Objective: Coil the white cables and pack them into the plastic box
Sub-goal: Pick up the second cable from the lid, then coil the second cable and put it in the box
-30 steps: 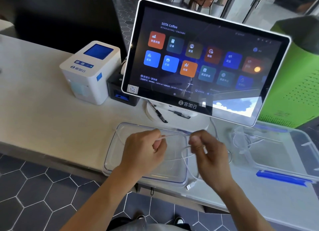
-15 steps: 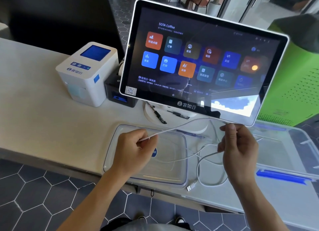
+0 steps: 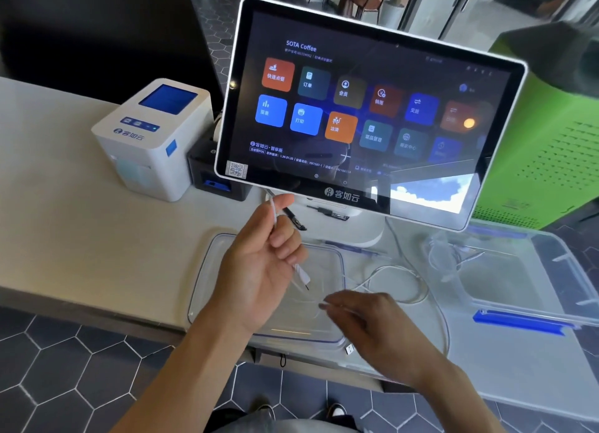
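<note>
White cable loops on counter between lid and box | right hand blurred, fingers seem pinched on strand, cannot tell | left hand raised over lid, fingers curled round cable end, plug hanging | screen, printer behind

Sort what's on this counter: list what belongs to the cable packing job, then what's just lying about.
Part of the job:
- white cable, one end held in the left hand, pinched further along by the right hand
- plastic box
- clear lid

Just lying about:
- touchscreen terminal
- white printer
- black pen
- green cabinet
</note>
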